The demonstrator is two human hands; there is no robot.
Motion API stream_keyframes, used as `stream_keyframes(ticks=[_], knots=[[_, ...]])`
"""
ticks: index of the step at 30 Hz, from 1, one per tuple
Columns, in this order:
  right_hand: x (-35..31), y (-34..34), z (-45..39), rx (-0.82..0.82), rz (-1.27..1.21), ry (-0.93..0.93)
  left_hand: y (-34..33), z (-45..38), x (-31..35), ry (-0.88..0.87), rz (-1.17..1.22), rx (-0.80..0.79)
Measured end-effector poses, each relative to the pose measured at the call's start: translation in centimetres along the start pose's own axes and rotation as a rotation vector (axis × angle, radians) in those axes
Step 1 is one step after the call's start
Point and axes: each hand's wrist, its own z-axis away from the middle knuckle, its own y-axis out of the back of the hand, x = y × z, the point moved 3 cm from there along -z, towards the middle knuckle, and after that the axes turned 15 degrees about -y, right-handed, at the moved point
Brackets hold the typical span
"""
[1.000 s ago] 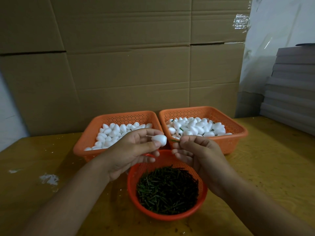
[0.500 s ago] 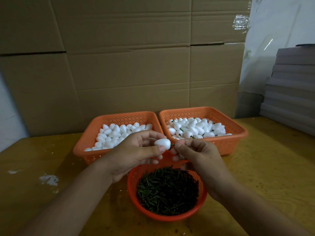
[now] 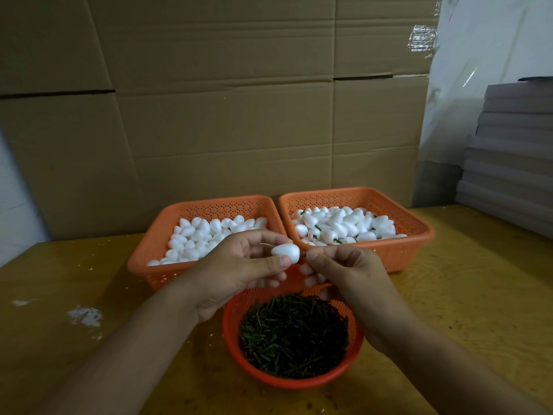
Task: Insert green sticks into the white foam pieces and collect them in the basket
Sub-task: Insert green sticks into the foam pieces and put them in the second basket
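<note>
White foam, in the form of one egg-shaped foam piece point(image 3: 285, 252), is gripped by the left hand point(image 3: 239, 272): the thumb is laid along its underside and the curled fingers point(image 3: 263, 239) close over it from above. The blunt end is turned toward the right hand point(image 3: 347, 277). A green stick point(image 3: 302, 255) is pinched between the thumb and forefinger of the right hand, and only a short length shows in the gap between those fingertips and the foam. The stick meets the blunt end, but its depth of entry cannot be read.

The step in hand is judged to be insertion. The next move is judged to call for a straight push along the long axis of the piece, with the left-hand grip kept firm; a skewed push could tear the soft foam. The finished piece would then be released into the right basket point(image 3: 419, 235), beyond the right fingertips, where pieces with green stems are already heaped.

The held piece appears smooth, matte and unmarked. Plain pieces are stored in the left basket point(image 3: 149, 250), beyond the left fingers. Loose sticks are piled in the round basket point(image 3: 232, 327), directly below both hands. All three baskets are of orange perforated plastic and rest on a yellowish wooden table point(image 3: 449, 310).
</note>
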Motion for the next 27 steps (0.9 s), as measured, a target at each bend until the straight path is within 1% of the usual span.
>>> stream_keyframes(ticks=[27], knots=[[-0.12, -0.16, 0.13, -0.025, 0.051, -0.013, -0.12, 0.04, -0.02, -0.007, -0.004, -0.009]])
